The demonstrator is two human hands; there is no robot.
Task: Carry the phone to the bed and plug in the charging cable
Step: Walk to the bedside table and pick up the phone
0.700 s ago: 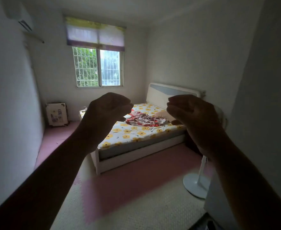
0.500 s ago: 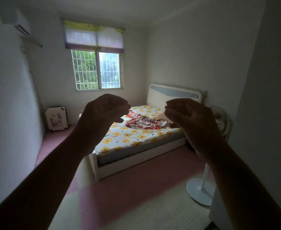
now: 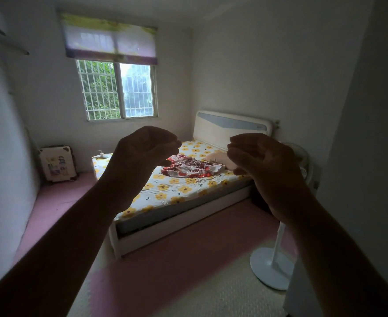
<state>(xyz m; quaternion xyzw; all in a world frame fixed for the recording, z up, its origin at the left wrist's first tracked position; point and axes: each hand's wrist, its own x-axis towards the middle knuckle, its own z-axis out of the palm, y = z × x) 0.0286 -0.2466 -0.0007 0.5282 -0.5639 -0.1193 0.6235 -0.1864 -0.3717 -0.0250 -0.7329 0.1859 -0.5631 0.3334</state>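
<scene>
Ahead, the bed [image 3: 179,191] is standing against the far right wall, its yellow-flowered sheet lying flat under a white headboard [image 3: 232,126]. No phone is showing in either hand or on the bed from here, and a white power strip [image 3: 103,155] with a cable is sitting on the bed's far left corner, though it is too small and dim to read clearly. A crumpled red and white cloth [image 3: 192,167] is lying near the middle of the mattress, beside a pale pillow [image 3: 218,157].

Both hands are hanging raised in front of the camera, backs toward it, well apart from each other. The left hand [image 3: 142,152] is curling loosely with fingers bent toward the thumb, seemingly gripping nothing; the right hand [image 3: 261,159] is curling the same way, likewise appearing empty, though their dark silhouettes are hiding the palms.

A white pedestal fan [image 3: 273,264] is standing on the floor at the right, and a barred window [image 3: 119,90] is glowing on the far wall. A decorated case [image 3: 58,163] is leaning in the left corner.
</scene>
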